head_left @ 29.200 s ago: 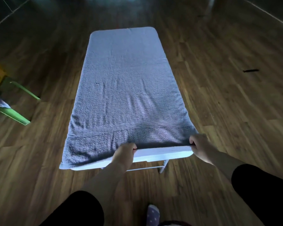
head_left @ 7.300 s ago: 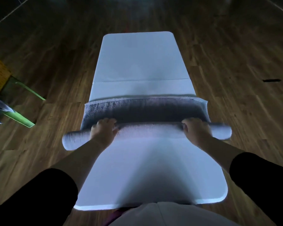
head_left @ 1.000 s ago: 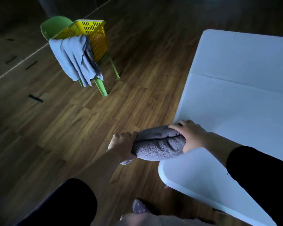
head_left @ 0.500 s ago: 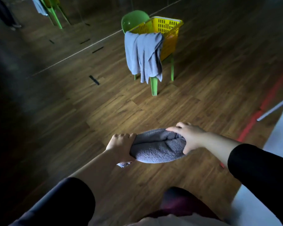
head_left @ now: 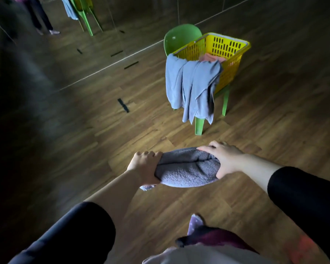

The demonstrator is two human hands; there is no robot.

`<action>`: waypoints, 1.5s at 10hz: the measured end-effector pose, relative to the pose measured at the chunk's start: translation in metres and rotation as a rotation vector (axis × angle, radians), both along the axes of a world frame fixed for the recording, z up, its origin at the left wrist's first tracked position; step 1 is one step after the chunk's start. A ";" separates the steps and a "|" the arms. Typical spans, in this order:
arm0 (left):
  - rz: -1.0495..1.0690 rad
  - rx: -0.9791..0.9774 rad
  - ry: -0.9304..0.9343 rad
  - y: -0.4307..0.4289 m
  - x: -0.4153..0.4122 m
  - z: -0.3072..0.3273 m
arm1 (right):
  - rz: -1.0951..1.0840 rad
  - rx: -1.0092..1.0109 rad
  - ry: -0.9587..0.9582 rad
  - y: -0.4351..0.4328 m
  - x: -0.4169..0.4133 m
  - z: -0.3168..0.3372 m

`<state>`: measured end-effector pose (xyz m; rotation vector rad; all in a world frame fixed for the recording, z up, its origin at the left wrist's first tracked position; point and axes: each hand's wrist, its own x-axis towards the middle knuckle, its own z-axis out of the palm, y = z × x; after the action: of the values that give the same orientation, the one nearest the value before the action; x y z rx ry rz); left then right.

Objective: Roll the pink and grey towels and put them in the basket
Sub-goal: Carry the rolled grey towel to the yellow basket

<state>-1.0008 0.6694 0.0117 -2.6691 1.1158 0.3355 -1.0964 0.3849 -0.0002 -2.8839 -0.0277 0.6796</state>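
- I have the rolled grey terry towel [head_left: 187,168] in mid-air over the wooden plank floor [head_left: 107,141]. My left hand [head_left: 143,166] grips one end and my right hand [head_left: 225,159] is curled round the other.
- As I judge it, this is the carrying step. The yellow slotted plastic basket [head_left: 227,44] sits on the green plastic chair [head_left: 179,35], well apart from the roll.
- Something pink [head_left: 211,57] lies inside the basket, and a loose grey cloth [head_left: 191,88] hangs over its near rim.
- Next I must close in and lift the roll over that rim, holding it tight.
- I can read no brand, label or writing.

Open floor [head_left: 145,130] leads to the basket [head_left: 227,54]; a draped cloth [head_left: 191,86] covers its near rim.
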 end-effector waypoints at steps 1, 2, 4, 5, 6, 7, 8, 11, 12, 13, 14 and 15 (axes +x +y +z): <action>0.020 -0.008 -0.009 -0.033 0.066 0.008 | 0.010 -0.022 -0.022 -0.034 0.072 0.013; 0.023 -0.041 -0.028 -0.060 0.129 0.014 | 0.021 -0.048 -0.039 -0.062 0.138 0.025; -0.020 -0.074 -0.091 -0.114 0.269 0.023 | 0.012 -0.080 -0.096 -0.115 0.266 0.039; -0.066 -0.070 -0.133 -0.144 0.343 0.030 | -0.029 -0.099 -0.147 -0.140 0.326 0.042; -0.122 -0.058 -0.137 -0.178 0.419 0.038 | -0.090 -0.108 -0.194 -0.165 0.383 0.046; -0.190 -0.044 -0.131 -0.213 0.489 0.046 | -0.199 -0.057 -0.192 -0.188 0.429 0.056; -0.278 -0.055 -0.135 -0.255 0.552 0.058 | -0.241 -0.117 -0.190 -0.224 0.478 0.069; -0.515 -0.122 -0.113 -0.399 0.682 0.072 | -0.480 -0.154 -0.162 -0.317 0.557 0.060; -0.562 -0.146 -0.109 -0.446 0.720 0.057 | -0.545 -0.145 -0.158 -0.349 0.579 0.056; -0.614 -0.151 -0.122 -0.489 0.749 0.040 | -0.611 -0.128 -0.149 -0.379 0.597 0.049; -0.649 -0.135 -0.110 -0.528 0.769 0.025 | -0.683 -0.113 -0.163 -0.405 0.608 0.038; -0.668 -0.150 -0.043 -0.565 0.787 0.010 | -0.722 -0.098 -0.156 -0.431 0.617 0.028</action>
<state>-0.2133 0.1043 0.0216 -2.2154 1.9751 0.0693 -0.4798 -0.0463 0.0283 -2.7166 0.9874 0.3152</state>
